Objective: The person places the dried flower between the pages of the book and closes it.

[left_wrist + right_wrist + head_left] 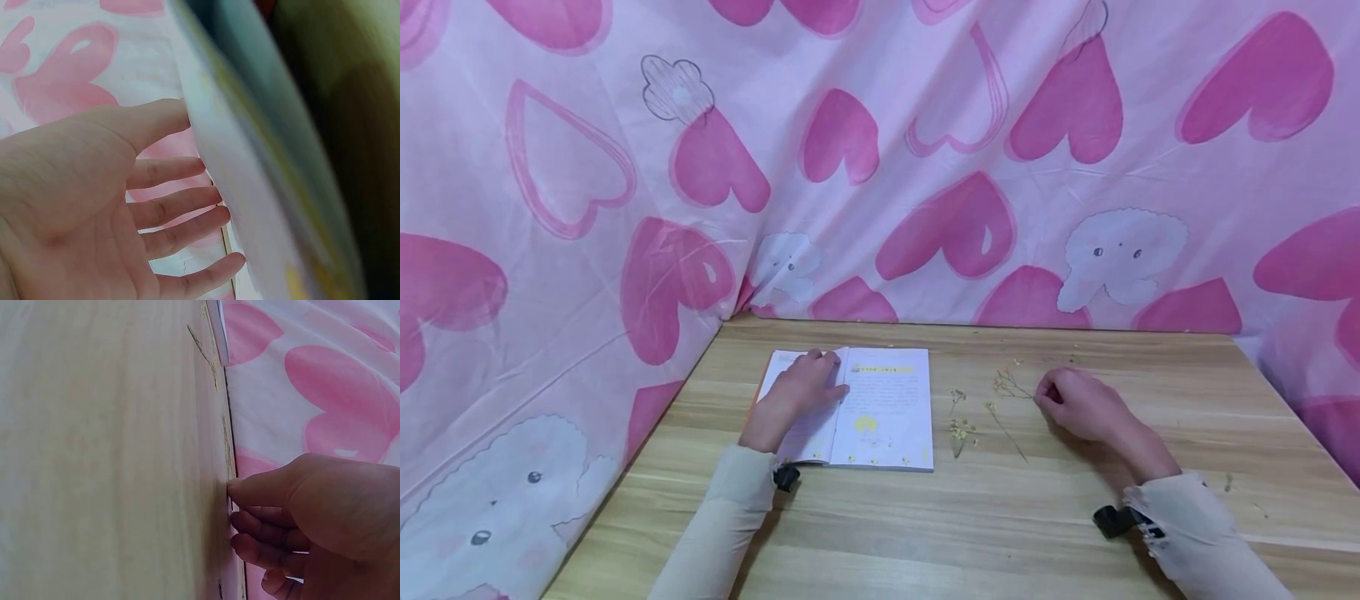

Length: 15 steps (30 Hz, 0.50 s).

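A pink cloth (576, 275) with big hearts and fluffy white animals hangs on the left and runs along behind the wooden worktop (970, 533). A pale left sleeve (718, 512) reaches in, with a small black thing (786, 477) at the wrist. The left hand (803, 387) rests on the left page of a book (887, 408), which lies spread out on the worktop. Its fingers are mostly straight, with gaps between them, and they touch the paper but hold nothing. Its thumb points over the middle of the book to the right page. That page has a yellow title, lines of writing and a little yellow picture lower down. Just right of the book is a small dry sprig (957, 397), and nearer the person is a bunchy yellow sprig (959, 431). Next is a long thin sprig (1006, 432), lying slanted, with its yellow top toward the back. Farther right is a branching sprig (1006, 383) with orange-yellow flowers pointing left. The right hand (1086, 404) pinches the end of its stem between thumb and finger, low by the worktop, with the other fingers bent. Last come another black thing (1116, 522) at the right wrist, a pale right sleeve (1206, 533) and some tiny bits (1228, 482) on the wood.
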{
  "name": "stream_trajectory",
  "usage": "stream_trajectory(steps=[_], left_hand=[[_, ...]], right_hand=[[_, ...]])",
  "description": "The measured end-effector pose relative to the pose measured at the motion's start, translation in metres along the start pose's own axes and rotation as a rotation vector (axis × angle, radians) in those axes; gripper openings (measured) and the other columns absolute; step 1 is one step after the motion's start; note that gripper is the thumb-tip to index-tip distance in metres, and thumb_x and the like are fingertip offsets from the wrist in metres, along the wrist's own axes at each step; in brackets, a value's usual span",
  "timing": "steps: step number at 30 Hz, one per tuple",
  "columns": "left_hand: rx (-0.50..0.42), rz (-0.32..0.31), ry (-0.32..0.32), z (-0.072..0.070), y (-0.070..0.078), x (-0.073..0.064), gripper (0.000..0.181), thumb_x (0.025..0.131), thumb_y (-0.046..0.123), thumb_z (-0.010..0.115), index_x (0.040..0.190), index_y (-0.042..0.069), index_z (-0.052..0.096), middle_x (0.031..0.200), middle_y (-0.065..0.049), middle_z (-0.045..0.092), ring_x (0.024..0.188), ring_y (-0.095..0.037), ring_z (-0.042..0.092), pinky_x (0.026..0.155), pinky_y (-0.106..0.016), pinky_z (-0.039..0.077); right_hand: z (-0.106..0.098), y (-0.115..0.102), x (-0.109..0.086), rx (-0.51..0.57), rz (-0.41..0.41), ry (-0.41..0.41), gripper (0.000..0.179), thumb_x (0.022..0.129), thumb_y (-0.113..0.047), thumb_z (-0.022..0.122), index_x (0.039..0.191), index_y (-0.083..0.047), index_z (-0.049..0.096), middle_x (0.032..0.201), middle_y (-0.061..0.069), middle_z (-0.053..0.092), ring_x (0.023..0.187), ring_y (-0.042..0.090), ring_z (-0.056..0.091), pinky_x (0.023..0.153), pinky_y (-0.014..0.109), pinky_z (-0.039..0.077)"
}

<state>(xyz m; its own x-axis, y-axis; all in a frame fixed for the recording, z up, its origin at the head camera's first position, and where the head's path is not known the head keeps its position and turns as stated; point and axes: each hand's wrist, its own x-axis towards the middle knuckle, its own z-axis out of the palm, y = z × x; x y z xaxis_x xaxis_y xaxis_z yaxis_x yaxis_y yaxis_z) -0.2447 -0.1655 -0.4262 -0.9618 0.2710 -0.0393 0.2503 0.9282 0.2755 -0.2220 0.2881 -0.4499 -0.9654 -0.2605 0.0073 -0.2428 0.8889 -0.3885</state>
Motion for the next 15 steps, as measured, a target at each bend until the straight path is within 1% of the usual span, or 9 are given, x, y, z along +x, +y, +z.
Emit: stream_trajectory(steps=[8,12,15], left_hand=[[0.000,-0.013,0.013,0.0021,0.0005,-0.0005,0.050,0.102,0.035,0.074,0.140,0.003,0.063,0.137,-0.023,0.064,0.126,-0.041,0.064,0.102,-0.061,0.057],[0.020,-0.030,0.012,0.0040,0.0022,0.0007,0.050,0.104,0.038,0.073,0.140,0.005,0.062,0.137,-0.022,0.064,0.125,-0.042,0.063,0.097,-0.066,0.057],[0.043,-0.038,0.017,0.0059,0.0030,0.0017,0.050,0.104,0.041,0.072,0.138,0.006,0.062,0.135,-0.021,0.064,0.124,-0.042,0.063,0.093,-0.067,0.056]], right_hand=[[0.0024,-0.0011,-0.0001,-0.009,-0.014,0.021,0.007,0.102,-0.015,0.070,0.096,-0.011,0.072,0.090,0.002,0.066,0.083,0.017,0.058,0.072,0.035,0.050],[0.0034,-0.0016,-0.0006,-0.005,-0.007,0.030,0.007,0.103,-0.015,0.069,0.099,-0.010,0.070,0.091,0.002,0.064,0.082,0.018,0.057,0.071,0.034,0.048],[0.0044,-0.0028,-0.0002,-0.003,-0.008,0.044,0.007,0.103,-0.015,0.068,0.103,-0.009,0.070,0.093,0.003,0.064,0.083,0.018,0.057,0.072,0.035,0.048]])
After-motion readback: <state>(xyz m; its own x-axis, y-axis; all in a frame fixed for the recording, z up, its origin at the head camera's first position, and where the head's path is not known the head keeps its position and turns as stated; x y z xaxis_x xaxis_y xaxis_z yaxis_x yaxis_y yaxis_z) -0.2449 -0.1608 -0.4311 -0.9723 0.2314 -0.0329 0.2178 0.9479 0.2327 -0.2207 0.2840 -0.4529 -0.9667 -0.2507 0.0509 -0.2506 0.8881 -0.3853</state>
